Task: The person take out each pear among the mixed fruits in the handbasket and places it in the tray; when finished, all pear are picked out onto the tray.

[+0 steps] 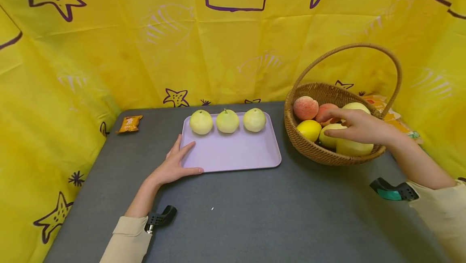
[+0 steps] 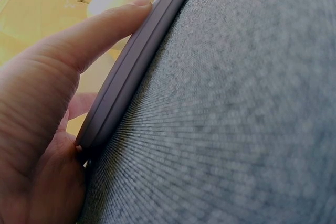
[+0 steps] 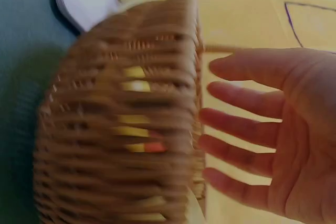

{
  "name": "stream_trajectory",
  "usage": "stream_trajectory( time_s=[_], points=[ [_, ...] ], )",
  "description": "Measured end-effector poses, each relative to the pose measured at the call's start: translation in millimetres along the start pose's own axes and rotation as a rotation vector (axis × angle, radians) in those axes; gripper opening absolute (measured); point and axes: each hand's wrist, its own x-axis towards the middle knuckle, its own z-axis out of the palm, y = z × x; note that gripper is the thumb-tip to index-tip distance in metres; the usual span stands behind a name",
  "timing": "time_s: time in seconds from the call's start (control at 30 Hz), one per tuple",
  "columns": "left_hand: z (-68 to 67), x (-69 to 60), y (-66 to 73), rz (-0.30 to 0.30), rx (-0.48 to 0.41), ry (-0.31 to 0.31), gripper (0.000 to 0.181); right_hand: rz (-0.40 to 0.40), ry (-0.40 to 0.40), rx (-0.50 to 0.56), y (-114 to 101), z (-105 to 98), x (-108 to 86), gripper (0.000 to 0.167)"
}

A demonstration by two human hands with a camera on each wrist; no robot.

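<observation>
From my remote seat, head view: three pale fruits [image 1: 227,121] sit in a row along the far side of the lilac tray [image 1: 233,153], spaced slightly apart. I count that row as the finished part. The wicker basket [image 1: 316,155], right of the tray, is well stocked: a peach [image 1: 306,107], a second peach [image 1: 326,111] partly behind the fingers, a lemon [image 1: 309,130], and at least three larger pale yellow fruits [image 1: 353,148]. The exact count there is hidden by the hand. My judgement: the work is partway along, with more fruit available in the basket; how much of it is meant for the tray, I cannot tell. Left hand [image 1: 176,164] lies spread at the tray's near left corner, thumb along the near rim, touching and probably steadying it rather than gripping. Right hand [image 1: 354,125] is over the basket, fingers apart and loosely extended, holding nothing; contact with the fruit I cannot confirm. Orange packet [image 1: 130,124] lies left, well apart from the tray, seemingly uninvolved.
</observation>
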Motion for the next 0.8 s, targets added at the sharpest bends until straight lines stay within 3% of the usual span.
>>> stream_trajectory(
  time_s=[0.3, 0.8],
  points=[
    [0.7, 0.1, -0.7, -0.012, -0.009, -0.007, 0.099, 0.093, -0.209, -0.007, 21.0, -15.0, 1.0, 0.033],
    [0.4, 0.1, 0.3, -0.013, 0.007, -0.006, 0.099, 0.219, -0.46, 0.037, 36.0, -25.3, -0.5, 0.05]
  ],
)
